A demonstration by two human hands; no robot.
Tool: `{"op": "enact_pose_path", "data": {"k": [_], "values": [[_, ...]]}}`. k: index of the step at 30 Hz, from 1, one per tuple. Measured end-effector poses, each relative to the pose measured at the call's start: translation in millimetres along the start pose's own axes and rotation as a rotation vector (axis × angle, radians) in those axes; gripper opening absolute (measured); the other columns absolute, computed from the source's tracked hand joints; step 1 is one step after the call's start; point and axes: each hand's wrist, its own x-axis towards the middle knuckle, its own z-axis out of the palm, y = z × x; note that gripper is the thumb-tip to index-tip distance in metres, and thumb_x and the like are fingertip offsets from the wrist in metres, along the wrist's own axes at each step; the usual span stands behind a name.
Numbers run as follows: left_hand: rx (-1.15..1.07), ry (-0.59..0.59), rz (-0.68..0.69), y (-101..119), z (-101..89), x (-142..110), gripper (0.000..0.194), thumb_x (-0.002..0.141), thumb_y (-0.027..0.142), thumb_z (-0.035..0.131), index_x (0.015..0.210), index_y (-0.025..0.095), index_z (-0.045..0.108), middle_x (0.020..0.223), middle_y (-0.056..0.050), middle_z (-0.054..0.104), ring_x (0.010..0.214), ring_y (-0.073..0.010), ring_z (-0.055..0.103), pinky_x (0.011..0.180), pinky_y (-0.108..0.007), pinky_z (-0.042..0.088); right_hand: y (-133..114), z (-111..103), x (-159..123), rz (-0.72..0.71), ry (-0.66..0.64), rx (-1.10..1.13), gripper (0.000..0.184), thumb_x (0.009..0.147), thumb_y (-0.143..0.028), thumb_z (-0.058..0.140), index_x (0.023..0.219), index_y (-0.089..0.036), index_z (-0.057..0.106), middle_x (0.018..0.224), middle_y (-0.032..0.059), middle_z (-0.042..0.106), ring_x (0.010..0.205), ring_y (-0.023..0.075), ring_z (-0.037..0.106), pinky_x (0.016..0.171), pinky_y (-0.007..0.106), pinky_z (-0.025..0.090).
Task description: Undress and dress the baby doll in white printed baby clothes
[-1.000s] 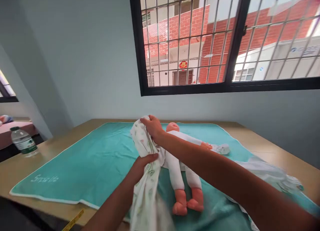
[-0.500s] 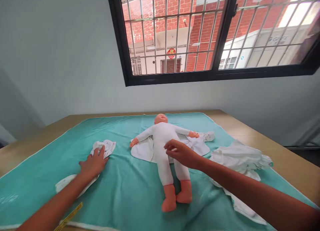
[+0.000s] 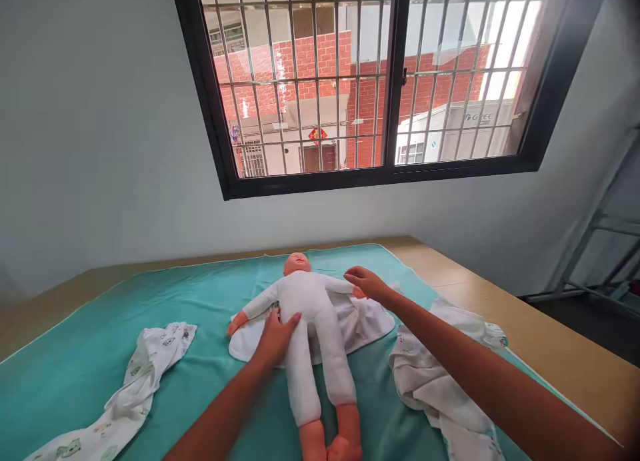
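White cloth (image 3: 371,325) beneath the doll (image 3: 306,298) could bunch if the doll shifts, the grip apart on the left hand (image 3: 275,336) by its waist, unclear on the right hand (image 3: 369,284).

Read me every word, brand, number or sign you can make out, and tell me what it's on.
"GREE" on the pale box outside the window.
Red sign above the door outside: too small to read.
Small blue mark left of the box: too small to read.
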Motion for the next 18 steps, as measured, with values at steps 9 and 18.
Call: {"op": "enact_pose_path", "data": {"k": [9,18], "values": [[-0.504,-0.116,-0.122,3.5,12.0,9.7,0.083,0.073,0.041,0.067,0.145,0.028,0.028,0.13,-0.014,0.059,0.11,-0.0283,0.063,0.081,-0.03,0.054,-47.3,59.5,91.1,0.183,-0.444,0.046,0.055,0.076,-0.065,0.06,0.092,-0.014,0.072,0.096,0.01,0.071,0.083,0.0224,0.063,0.074,0.033,0.049],[-0.304,-0.021,-0.201,67.1,-256.0,12.7,0.076,0.071,0.045,0.074,0.138,0.024,0.043,0.089,-0.004,0.073,0.071,-0.0231,0.07,0.065,-0.037,0.059,-201.4,201.2,165.2,-0.006,-0.701,0.24,0.063,0.079,-0.066,0.058,0.115,-0.016,0.066,0.116,0.0126,0.066,0.095,0.025,0.064,0.085,0.036,0.053]]}}
